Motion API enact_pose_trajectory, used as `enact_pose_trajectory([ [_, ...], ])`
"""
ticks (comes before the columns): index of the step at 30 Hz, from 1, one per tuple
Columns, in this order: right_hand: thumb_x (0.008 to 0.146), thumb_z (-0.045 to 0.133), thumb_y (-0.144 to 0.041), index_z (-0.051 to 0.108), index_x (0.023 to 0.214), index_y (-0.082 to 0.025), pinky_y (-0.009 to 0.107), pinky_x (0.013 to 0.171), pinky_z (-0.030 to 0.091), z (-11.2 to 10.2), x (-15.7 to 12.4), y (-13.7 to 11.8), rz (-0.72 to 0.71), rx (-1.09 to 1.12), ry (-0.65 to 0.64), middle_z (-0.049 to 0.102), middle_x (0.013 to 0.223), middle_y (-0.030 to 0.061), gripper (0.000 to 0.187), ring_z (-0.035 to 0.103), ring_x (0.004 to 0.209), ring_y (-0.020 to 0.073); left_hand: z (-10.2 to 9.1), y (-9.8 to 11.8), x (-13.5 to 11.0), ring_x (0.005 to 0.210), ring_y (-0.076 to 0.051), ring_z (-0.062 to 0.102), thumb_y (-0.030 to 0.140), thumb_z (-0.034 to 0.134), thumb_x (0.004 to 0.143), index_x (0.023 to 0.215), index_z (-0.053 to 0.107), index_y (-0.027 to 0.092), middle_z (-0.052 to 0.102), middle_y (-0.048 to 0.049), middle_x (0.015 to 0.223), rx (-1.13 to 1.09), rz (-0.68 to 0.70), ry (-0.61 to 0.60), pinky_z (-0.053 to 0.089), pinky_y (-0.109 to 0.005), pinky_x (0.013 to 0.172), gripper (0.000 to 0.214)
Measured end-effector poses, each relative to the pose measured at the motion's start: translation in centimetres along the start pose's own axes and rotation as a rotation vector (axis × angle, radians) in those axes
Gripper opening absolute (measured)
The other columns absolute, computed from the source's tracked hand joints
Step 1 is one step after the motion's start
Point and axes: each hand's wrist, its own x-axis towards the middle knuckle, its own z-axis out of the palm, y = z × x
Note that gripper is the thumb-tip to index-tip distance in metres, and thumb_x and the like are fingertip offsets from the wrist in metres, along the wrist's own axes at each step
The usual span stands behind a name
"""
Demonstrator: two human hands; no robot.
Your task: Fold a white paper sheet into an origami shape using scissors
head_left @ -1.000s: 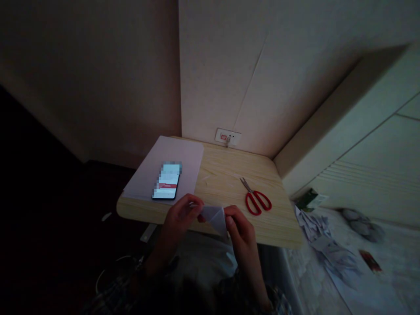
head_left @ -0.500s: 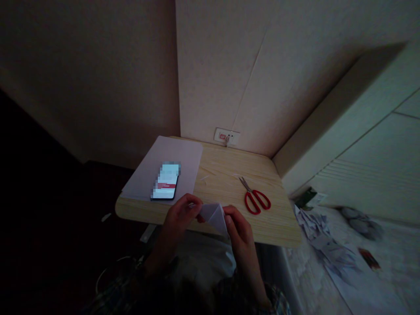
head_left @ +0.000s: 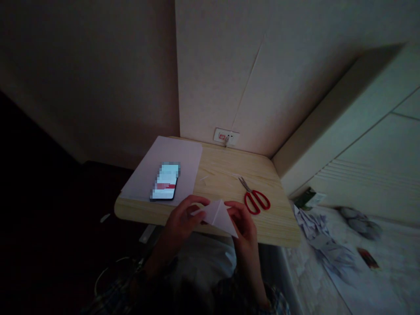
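Observation:
Between my hands is a small folded white paper (head_left: 216,214), roughly triangular with a crease down its middle, held above the table's front edge. My left hand (head_left: 185,218) pinches its left corner between thumb and fingers. On the other side, my right hand (head_left: 243,221) has its fingers closed on the right part of the paper, partly hidden behind it. A pair of scissors (head_left: 252,197) with red handles lies on the table to the right of my right hand, blades slightly apart. Left of my hands, a lit phone (head_left: 166,181) rests on white paper sheets (head_left: 144,175).
The wooden table (head_left: 229,166) stands against the wall, below a socket (head_left: 226,136) with a plug in it. At the right, a bed (head_left: 390,258) bears a heap of crumpled paper (head_left: 331,245) and a grey bundle (head_left: 359,223).
The folded paper has turned and its face opened wider toward me, with the crease now nearer its middle. Both hands have shifted slightly around it.

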Motion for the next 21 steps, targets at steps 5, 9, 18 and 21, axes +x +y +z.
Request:
enact_pose_trajectory([
  [5,0.081,0.062,-0.028,0.056,0.103,-0.025,0.026,0.055,0.046,0.04,0.02,-0.39,-0.005,-0.005,0.019,0.062,0.069,-0.0028,0.023,0.060,0.061,0.0160,0.11,-0.06,-0.12,0.098,-0.026,0.063,0.026,0.073,0.068,0.100,0.066,0.020,0.065,-0.0085,0.108,0.024,0.053,-0.056,0.055,-0.032,0.076,0.033],
  [9,0.081,0.062,-0.029,0.058,0.096,-0.024,0.025,0.054,0.047,0.13,0.06,-0.51,0.003,-0.036,0.004,0.063,0.069,-0.0020,0.016,0.060,0.060,0.0155,0.32,0.11,-0.26,0.095,-0.024,0.064,0.019,0.075,0.064,0.102,0.065,0.021,0.065,-0.0072,0.110,0.013,-0.003,-0.057,0.055,-0.032,0.076,0.039],
  [18,0.077,0.062,-0.029,0.056,0.102,-0.024,0.025,0.052,0.041,0.17,0.12,-0.15,0.058,-0.003,-0.021,0.054,0.063,-0.0051,0.026,0.052,0.056,0.0143,0.33,0.65,-0.08,0.094,-0.024,0.064,0.018,0.071,0.064,0.094,0.067,0.019,0.069,-0.0054,0.100,0.042,-0.036,0.016,0.052,-0.031,0.078,0.031],
  [21,0.078,0.062,-0.029,0.057,0.102,-0.024,0.024,0.050,0.038,0.24,0.11,-0.34,0.068,-0.014,-0.038,0.052,0.061,-0.0058,0.025,0.049,0.054,0.0135,0.22,0.43,0.05,0.095,-0.023,0.064,0.020,0.072,0.064,0.097,0.062,0.019,0.068,-0.0053,0.100,0.008,-0.020,0.047,0.052,-0.032,0.080,0.035],
])
